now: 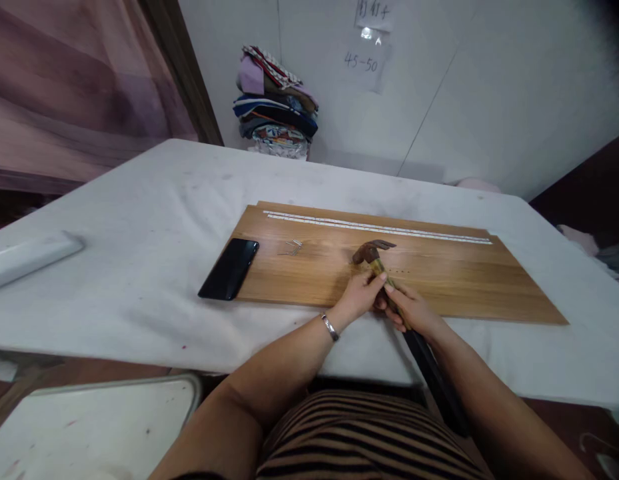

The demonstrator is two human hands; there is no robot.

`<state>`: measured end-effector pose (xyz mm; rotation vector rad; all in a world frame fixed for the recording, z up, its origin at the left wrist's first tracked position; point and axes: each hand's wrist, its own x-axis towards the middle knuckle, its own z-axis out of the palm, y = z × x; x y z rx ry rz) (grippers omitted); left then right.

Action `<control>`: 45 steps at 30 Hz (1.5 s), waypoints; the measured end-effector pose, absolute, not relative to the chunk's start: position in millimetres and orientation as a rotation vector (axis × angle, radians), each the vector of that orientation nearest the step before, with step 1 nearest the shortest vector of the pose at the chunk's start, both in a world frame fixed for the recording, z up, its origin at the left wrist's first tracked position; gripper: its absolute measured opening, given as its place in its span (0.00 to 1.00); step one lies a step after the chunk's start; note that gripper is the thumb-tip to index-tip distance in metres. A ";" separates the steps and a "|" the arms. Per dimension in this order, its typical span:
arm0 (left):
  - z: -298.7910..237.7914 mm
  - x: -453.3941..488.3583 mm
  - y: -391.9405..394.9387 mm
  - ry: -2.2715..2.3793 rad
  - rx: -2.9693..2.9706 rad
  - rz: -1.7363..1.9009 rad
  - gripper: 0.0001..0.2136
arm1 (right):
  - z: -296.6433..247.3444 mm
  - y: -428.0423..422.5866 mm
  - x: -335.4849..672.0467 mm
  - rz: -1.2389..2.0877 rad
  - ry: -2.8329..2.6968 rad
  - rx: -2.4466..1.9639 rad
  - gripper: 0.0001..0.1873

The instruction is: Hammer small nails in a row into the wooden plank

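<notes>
A claw hammer [432, 373] with a rusty head and a dark lower handle slants over the near part of a wooden board [309, 267]. My right hand [412, 308] is closed around its shaft below the head. Close beside it, my left hand [362, 293] has its thumb and fingers pressed on the shaft just under the head. Parts of the fingers of both hands are hidden behind the shaft. Several nails [294, 247] lie loose on the board to the left. A row of small dark marks runs along the board right of the hammer head.
Two white measuring strips [379, 228] stretch along the board's far side. A black phone [229, 269] overlaps its left end. The board rests on a white-covered table [139, 233]. Folded clothes [276, 100] are stacked against the wall; a white stool [99, 427] stands at lower left.
</notes>
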<state>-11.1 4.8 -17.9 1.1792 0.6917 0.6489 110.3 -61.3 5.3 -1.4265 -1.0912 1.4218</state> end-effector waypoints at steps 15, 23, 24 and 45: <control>-16.9 -13.3 0.9 0.625 1.115 0.640 0.21 | 4.4 -68.6 112.0 1.407 -1.125 -1.492 0.19; -18.4 -14.2 1.0 0.627 1.123 0.651 0.21 | 6.1 -68.4 112.3 1.426 -1.131 -1.489 0.19; -18.7 -14.5 1.1 0.632 1.131 0.649 0.21 | 6.0 -68.2 112.6 1.428 -1.134 -1.488 0.19; -8.8 -17.7 0.1 0.689 1.170 0.630 0.20 | 1.4 -68.2 116.0 1.458 -1.141 -1.431 0.18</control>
